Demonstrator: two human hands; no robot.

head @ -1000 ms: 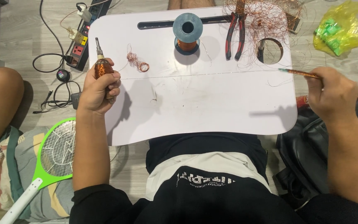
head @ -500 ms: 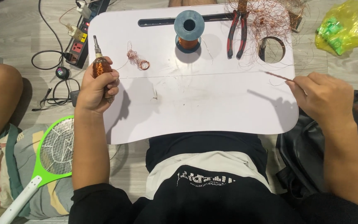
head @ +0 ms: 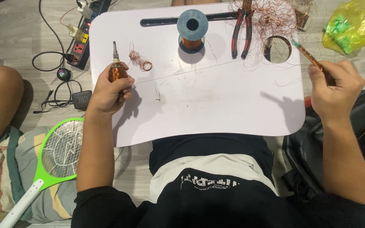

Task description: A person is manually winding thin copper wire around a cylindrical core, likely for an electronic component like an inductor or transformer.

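My left hand (head: pixel 108 90) grips a copper-wound coil on a metal shaft (head: pixel 115 67), held upright at the left edge of the white lap table (head: pixel 216 105). My right hand (head: pixel 334 90) is off the table's right edge and holds a thin copper-wrapped rod (head: pixel 311 59) that points up and to the left. A fine copper wire (head: pixel 199 69) stretches across the table between the two hands. A blue spool of copper wire (head: pixel 192 29) stands at the table's far middle.
Red-handled pliers (head: pixel 241 31) and a tangle of copper wire (head: pixel 275 17) lie at the far right near a round hole (head: pixel 278 49). A small wire curl (head: pixel 140 61) lies near the coil. Power strip (head: pixel 83 36), green racket (head: pixel 58 154), yellow bag (head: pixel 349 27) and black bag (head: pixel 360 139) surround the table.
My right hand has swung out to the right, past the table's edge, and raised the rod. The wire between the hands is now longer. The left hand has stayed put.
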